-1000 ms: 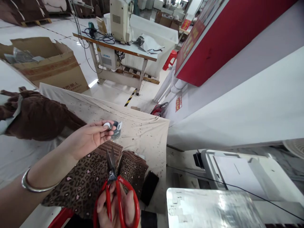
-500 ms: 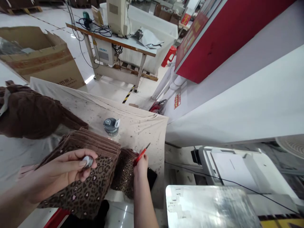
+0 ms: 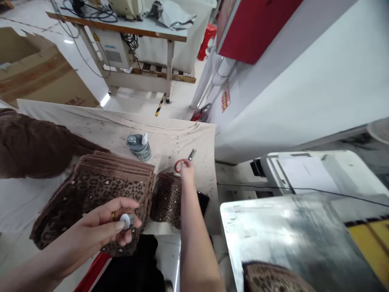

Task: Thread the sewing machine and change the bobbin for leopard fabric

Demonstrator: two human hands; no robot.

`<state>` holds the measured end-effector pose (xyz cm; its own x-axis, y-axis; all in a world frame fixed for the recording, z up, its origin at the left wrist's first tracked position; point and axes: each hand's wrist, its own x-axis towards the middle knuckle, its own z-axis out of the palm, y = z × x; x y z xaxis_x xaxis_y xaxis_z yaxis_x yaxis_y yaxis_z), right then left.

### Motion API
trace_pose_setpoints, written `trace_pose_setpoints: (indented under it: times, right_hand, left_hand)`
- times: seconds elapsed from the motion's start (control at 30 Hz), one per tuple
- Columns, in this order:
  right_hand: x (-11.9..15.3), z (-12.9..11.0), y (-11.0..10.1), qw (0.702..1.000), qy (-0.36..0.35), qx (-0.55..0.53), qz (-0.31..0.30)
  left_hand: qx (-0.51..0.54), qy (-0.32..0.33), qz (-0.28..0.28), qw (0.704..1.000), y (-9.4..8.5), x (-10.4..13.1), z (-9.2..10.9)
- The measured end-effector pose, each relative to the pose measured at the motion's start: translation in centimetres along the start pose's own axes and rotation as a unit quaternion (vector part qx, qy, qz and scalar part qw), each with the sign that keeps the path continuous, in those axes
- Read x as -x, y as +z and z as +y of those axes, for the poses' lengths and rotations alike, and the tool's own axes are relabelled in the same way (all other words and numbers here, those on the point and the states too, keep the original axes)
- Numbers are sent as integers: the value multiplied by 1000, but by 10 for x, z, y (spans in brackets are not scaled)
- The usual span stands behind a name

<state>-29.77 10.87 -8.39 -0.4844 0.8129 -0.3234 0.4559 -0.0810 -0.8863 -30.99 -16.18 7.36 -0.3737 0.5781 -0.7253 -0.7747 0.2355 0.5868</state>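
My left hand is closed in a pinch around a small round piece with a white face and a silvery side; I cannot tell its kind. It hovers over a thick stack of brown leopard-print plush cloth. My right hand grips red-handled scissors over the cream table cover, blades pointing away from me. Below that hand lies a smaller leopard-print cloth pile. A dark phone-like object is partly hidden by my right forearm.
A lidded grey bottle stands behind the stack. Brown fabric is heaped at left. A metal-topped surface at right bears another leopard-print piece. Beyond are a cardboard box, a machine table and a white wall.
The view has tilted down and shifted. My right hand has moved the scissors away from the smaller pile, farther over the table cover. My left hand still pinches the small round piece.
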Motion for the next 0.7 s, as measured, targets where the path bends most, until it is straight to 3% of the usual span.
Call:
trace_pose_setpoints:
  times: [0.1, 0.17, 0.27, 0.37, 0.5, 0.6, 0.7]
  right_hand:
    - [90, -15, -35, 991, -37, -95, -89]
    - [156, -20, -65, 947, -110, -218, -208]
    - [234, -12, -104, 927, -131, -240, -257]
    - [280, 16, -125, 950, -117, -199, -209]
    - [330, 69, -135, 980, -131, -105, -109]
    - [372, 107, -145, 987, -135, -61, -58]
    - [411, 139, -161, 988, -144, -47, -29]
  left_hand:
    - [-39, -32, -56, 997, 10, 2, -13]
    - [-52, -45, -105, 992, 15, 1, -28]
    - [-47, -52, -150, 986, 24, 2, -57]
    - [-38, -66, -156, 985, 34, 10, -96]
    - [-17, -82, -127, 988, 46, 35, -158]
    - [16, -92, -96, 991, 51, 58, -206]
    - [28, -109, -101, 989, 56, 73, -247]
